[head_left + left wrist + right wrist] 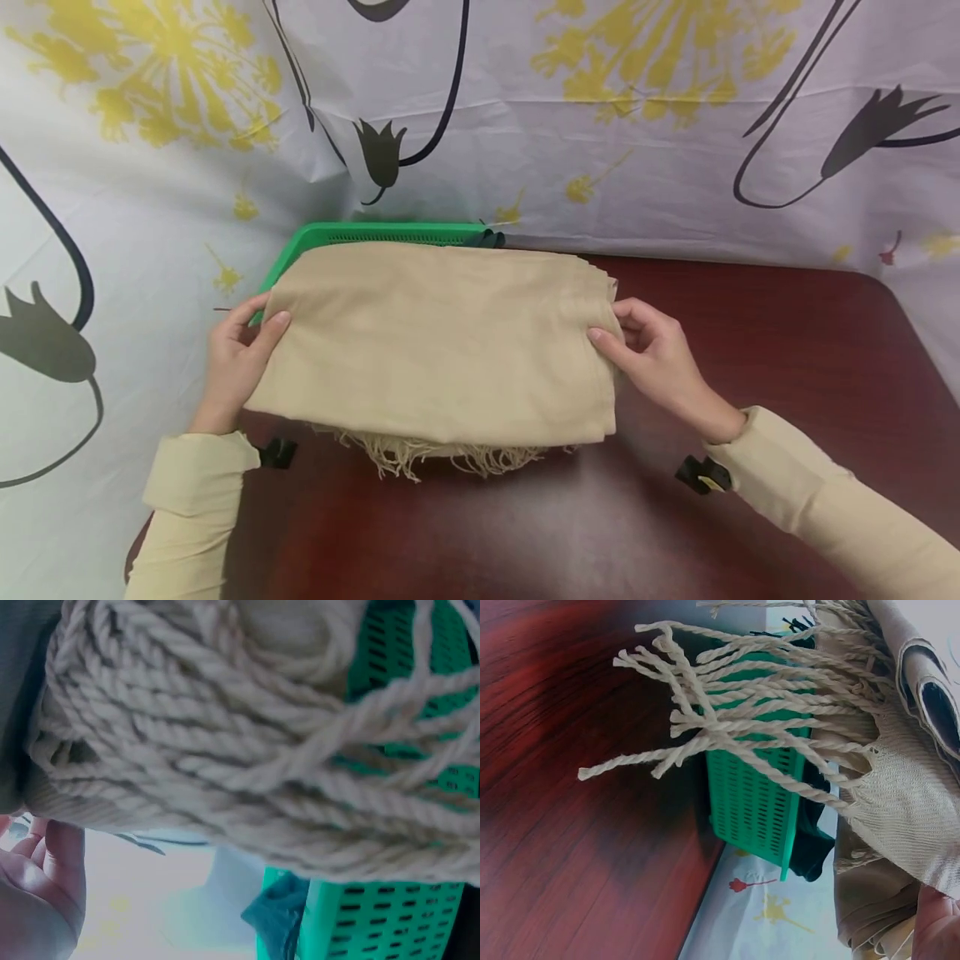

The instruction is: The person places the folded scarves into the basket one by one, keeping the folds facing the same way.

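Observation:
A folded beige fringed scarf (442,342) is stretched between both hands in the head view, raised in front of the basket. The left hand (242,354) pinches its left edge, thumb on the near face. At the opposite edge, the right hand (656,358) holds the stacked layers between thumb and fingers. Twisted tassels dangle below the lower fold; they fill much of the left wrist view, where the scarf's fringe (225,750) crosses the basket. In the right wrist view, the scarf (915,795) shows its woven side and rolled layers, with part of the right hand (937,926) at the corner.
Behind the scarf stands a green perforated basket (397,229), partly hidden, with dark cloth (810,844) hanging over its rim. The dark red wooden table (780,350) extends right and toward the front. A white curtain with yellow and grey flowers (600,167) hangs at the back and left.

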{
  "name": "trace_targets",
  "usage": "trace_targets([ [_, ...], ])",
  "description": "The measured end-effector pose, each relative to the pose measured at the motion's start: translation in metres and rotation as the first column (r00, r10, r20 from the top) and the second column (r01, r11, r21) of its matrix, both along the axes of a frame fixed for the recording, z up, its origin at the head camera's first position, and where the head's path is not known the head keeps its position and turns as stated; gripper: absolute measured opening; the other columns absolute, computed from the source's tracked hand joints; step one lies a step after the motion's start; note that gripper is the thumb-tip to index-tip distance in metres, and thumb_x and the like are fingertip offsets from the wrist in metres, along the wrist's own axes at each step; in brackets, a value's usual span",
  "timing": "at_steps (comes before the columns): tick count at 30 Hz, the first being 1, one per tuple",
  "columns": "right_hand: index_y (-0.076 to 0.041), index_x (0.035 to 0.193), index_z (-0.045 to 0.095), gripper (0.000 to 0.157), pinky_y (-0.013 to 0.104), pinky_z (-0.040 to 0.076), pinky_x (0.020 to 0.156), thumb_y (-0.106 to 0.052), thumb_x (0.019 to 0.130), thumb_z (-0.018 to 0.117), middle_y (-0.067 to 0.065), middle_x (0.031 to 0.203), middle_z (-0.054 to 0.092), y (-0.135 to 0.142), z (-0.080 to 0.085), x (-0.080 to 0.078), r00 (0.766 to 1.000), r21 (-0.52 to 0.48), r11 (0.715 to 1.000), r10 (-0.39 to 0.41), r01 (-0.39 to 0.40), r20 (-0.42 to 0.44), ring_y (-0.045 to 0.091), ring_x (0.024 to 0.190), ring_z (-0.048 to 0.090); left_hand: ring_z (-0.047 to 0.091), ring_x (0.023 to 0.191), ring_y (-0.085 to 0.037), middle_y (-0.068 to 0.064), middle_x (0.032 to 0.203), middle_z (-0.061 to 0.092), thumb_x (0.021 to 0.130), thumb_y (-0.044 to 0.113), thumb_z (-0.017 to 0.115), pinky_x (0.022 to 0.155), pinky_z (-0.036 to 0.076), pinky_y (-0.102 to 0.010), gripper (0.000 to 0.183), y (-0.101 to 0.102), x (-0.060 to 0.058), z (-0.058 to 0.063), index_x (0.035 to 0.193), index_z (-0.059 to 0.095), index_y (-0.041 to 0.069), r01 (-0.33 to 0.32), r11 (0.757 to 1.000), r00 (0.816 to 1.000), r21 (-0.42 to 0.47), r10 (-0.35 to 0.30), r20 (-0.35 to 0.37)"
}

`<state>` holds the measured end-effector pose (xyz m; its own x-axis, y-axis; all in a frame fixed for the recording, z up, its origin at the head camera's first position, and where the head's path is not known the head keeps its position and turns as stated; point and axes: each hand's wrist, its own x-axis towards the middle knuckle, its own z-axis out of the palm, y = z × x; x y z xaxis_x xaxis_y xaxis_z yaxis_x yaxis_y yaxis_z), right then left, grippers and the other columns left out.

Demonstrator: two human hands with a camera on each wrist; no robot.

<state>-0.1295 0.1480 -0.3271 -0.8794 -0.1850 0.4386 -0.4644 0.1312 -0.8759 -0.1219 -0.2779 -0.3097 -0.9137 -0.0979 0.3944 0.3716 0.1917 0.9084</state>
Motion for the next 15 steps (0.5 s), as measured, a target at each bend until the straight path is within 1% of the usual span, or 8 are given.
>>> trace_targets([
  [2,0.008,0.09,0.055,0.013,0.019,0.045,0.047,0.012,0.078,0.059,-0.002,0.079,0.063,-0.003,-0.001,-0.003,1.0,0.006,1.0,0.014,-0.014,-0.005,0.008,0.06,0.061,0.06,0.056,-0.007,0.002,0.086,0.064,0.085,-0.003,0.054,0.046,0.046,-0.018,0.025,-0.003,-0.001,-0.001,0.108,0.062,0.003,-0.014,1.0,1.0,0.004,0.014,0.0],
  [6,0.009,0.089,0.054,0.012,0.018,0.045,0.047,0.01,0.078,0.059,0.003,0.078,0.062,-0.009,-0.001,-0.007,1.0,0.012,1.0,0.026,-0.026,-0.016,0.007,0.06,0.06,0.06,0.058,-0.008,0.002,0.088,0.064,0.084,-0.003,0.055,0.047,0.046,-0.018,0.024,-0.008,-0.006,-0.005,0.106,0.063,0.003,-0.031,0.999,0.999,0.019,0.031,0.011],
  [10,0.008,0.09,0.055,0.012,0.02,0.046,0.048,0.008,0.079,0.059,0.007,0.079,0.062,-0.014,0.0,-0.01,1.0,0.004,1.0,0.025,-0.025,-0.006,0.008,0.061,0.061,0.06,0.057,-0.007,0.003,0.084,0.064,0.083,-0.005,0.055,0.047,0.045,-0.017,0.023,-0.014,-0.012,-0.007,0.103,0.064,0.003,-0.064,0.998,0.998,0.021,0.064,0.004],
  [13,0.007,0.09,0.055,0.012,0.021,0.047,0.049,0.008,0.079,0.059,0.005,0.079,0.063,-0.017,0.001,-0.012,1.0,-0.007,1.0,0.03,-0.03,0.002,0.009,0.062,0.061,0.057,0.052,-0.006,0.003,0.075,0.064,0.083,-0.006,0.055,0.046,0.044,-0.016,0.024,-0.019,-0.016,-0.007,0.103,0.064,0.003,-0.085,0.996,0.996,-0.014,0.085,-0.012],
  [15,0.007,0.091,0.055,0.012,0.021,0.047,0.049,0.008,0.079,0.059,0.004,0.079,0.063,-0.02,0.001,-0.015,0.999,-0.014,0.999,0.038,-0.038,-0.003,0.01,0.062,0.061,0.055,0.05,-0.005,0.005,0.075,0.063,0.083,-0.005,0.055,0.045,0.043,-0.015,0.024,-0.022,-0.018,-0.006,0.104,0.064,0.003,-0.09,0.994,0.996,-0.055,0.089,-0.025],
])
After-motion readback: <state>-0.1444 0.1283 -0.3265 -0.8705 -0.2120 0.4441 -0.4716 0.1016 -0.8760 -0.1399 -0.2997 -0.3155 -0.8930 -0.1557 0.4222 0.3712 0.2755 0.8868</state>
